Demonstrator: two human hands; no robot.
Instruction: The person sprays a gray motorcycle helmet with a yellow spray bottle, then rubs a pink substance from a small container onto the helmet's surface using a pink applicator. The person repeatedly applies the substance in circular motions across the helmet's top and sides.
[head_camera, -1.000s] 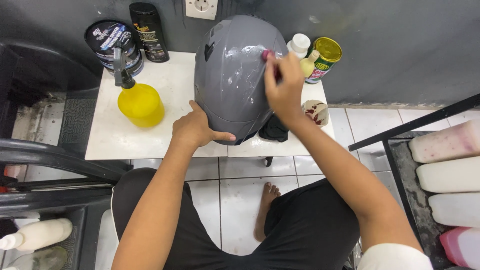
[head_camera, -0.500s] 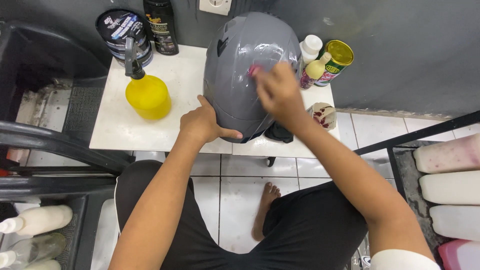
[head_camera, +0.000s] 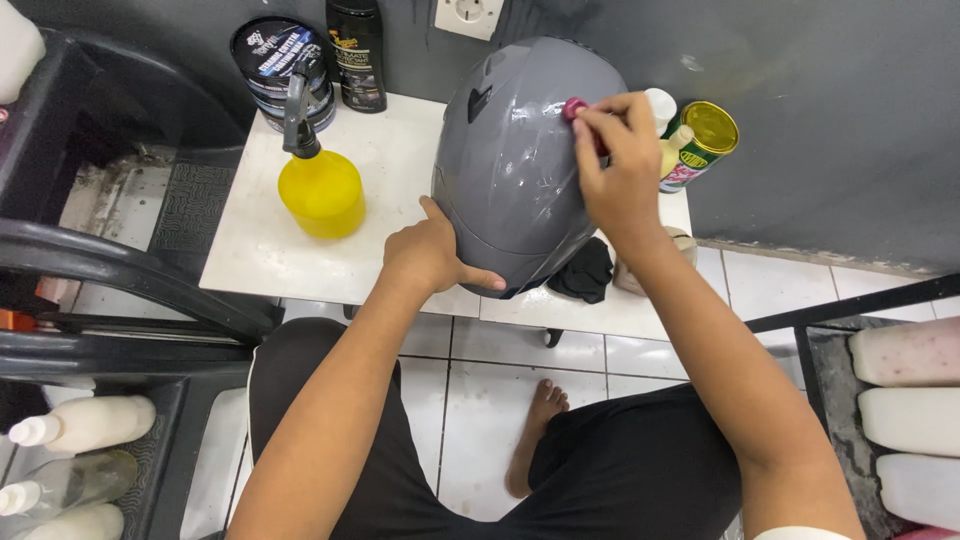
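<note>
Right hand (head_camera: 618, 165): fingers (head_camera: 600, 118) pinched shut around a small pink applicator pad (head_camera: 575, 108), pressed to the upper right flank of a grey helmet (head_camera: 520, 160). Left hand (head_camera: 432, 255): fingers spread and lying flat against the helmet's lower left rim, thumb pointing along the edge; it grips nothing, only steadies the shell. The helmet stands on a white surface (head_camera: 260, 250), dome facing the camera, directly between the two hands. Shell under and just left of the pad shows wet, glossy streaks; judged from these, the upper middle has been gone over, while the lower band near the left hand and the far left side look duller and appear not yet covered. Roughly partway through, by this reading. Just below the right wrist, on the surface, a crumpled black cloth (head_camera: 585, 272); beside it a pale stained rag, mostly hidden behind the forearm. Past the right fingers, against the wall: a small white-capped bottle (head_camera: 661, 103) and a gold-lidded tin (head_camera: 708, 135). Left of the left hand, well apart: a yellow spray bottle (head_camera: 320, 185) with a dark trigger head; behind it round dark tins (head_camera: 272, 55) stacked, and a black bottle (head_camera: 358, 50). Below the surface, tiled floor (head_camera: 480, 410) and one bare foot (head_camera: 535, 435).
</note>
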